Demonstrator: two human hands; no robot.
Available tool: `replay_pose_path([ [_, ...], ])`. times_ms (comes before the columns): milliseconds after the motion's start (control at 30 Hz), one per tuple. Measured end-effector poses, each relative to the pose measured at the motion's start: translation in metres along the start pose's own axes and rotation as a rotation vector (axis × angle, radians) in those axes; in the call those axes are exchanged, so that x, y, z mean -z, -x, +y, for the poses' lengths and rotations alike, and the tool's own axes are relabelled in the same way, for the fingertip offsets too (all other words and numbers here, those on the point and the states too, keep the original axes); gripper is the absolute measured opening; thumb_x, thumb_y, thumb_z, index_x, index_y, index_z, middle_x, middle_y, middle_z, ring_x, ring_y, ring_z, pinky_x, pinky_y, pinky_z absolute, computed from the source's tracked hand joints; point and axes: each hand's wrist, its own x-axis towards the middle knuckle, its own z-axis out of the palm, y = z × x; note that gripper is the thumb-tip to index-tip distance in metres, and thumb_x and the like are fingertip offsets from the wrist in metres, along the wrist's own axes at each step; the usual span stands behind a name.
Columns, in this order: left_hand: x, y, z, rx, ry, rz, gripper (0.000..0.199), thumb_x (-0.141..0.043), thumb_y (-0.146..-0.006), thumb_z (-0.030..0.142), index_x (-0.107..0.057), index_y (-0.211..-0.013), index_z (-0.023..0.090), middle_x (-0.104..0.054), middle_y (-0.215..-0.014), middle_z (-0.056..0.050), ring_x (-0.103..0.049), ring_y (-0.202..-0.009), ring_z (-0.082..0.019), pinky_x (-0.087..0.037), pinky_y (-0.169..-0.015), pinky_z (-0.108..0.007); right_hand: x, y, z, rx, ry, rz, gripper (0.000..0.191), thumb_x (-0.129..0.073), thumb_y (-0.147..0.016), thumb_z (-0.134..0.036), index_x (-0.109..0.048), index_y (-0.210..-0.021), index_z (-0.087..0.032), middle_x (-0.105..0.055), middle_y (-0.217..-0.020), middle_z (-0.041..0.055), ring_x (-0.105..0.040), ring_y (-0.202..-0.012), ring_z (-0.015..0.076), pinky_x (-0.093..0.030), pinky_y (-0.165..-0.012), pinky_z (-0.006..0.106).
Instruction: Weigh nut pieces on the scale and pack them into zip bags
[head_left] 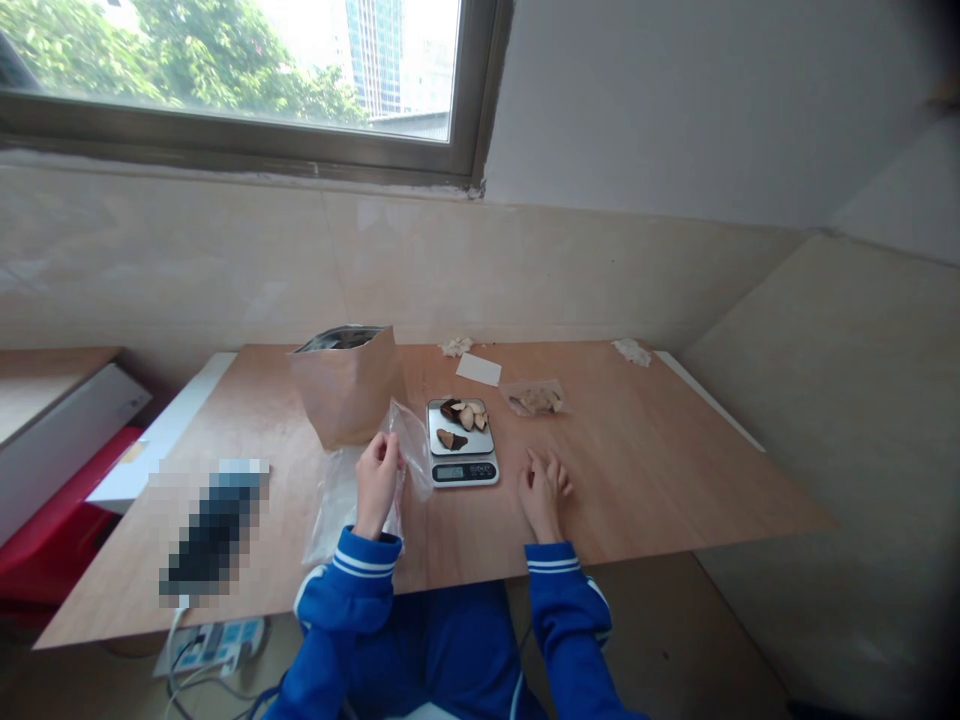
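Note:
My left hand (379, 480) pinches a clear plastic bag (409, 445), which stands up from its fingers beside the scale. Under and beside that hand, more clear plastic bags (330, 510) lie flat on the table. A small digital kitchen scale (465, 472) sits between my hands, with its display facing me. Several cream and dark brown pieces (469, 415), perhaps dried mushroom, lie on its plate, one dark piece (451, 440) apart at the front. My right hand (545, 490) rests on the table right of the scale, fingers loosely bent and apart, nothing visible in it.
A brown paper pouch (349, 390) stands with its top gaping behind my left hand. Behind the scale are a white card (478, 369) and a filled clear packet (534, 398). Crumpled white scraps (632, 352) lie at the back. A blurred-out dark object (214, 530) lies left.

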Motion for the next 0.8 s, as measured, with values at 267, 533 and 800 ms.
replay_pose_path([
  [267,-0.006,0.001,0.004,0.012,0.031,-0.006,0.036,-0.046,-0.087,0.044,-0.041,-0.059,0.021,-0.044,-0.053,0.004,-0.045,-0.056,-0.013,-0.035,-0.059,-0.025,-0.004,-0.076,-0.064,0.431,-0.278,-0.216,0.044,-0.045,-0.091,-0.024,-0.051,-0.134,-0.022,-0.051,-0.135,0.0118,-0.044,-0.125,0.0262,-0.034,-0.103,0.044],
  [533,-0.006,-0.003,0.003,0.0,0.02,-0.013,0.036,-0.045,-0.088,0.044,-0.04,-0.06,0.021,-0.044,-0.053,0.005,-0.044,-0.055,-0.013,-0.034,-0.058,-0.025,-0.013,-0.082,-0.067,0.263,-0.46,-0.211,0.04,-0.044,-0.087,-0.02,-0.056,-0.125,-0.017,-0.063,-0.116,0.014,-0.054,-0.112,0.0279,-0.039,-0.099,0.047],
  [800,-0.02,-0.005,-0.003,-0.054,-0.009,-0.091,0.038,-0.045,-0.089,0.044,-0.043,-0.06,0.02,-0.046,-0.055,0.004,-0.047,-0.058,-0.013,-0.034,-0.061,-0.025,0.058,-0.079,-0.138,0.123,-1.134,-0.431,0.045,-0.051,-0.09,-0.047,-0.047,-0.126,-0.021,-0.066,-0.099,0.0053,-0.061,-0.071,0.013,-0.05,-0.064,0.026],
])
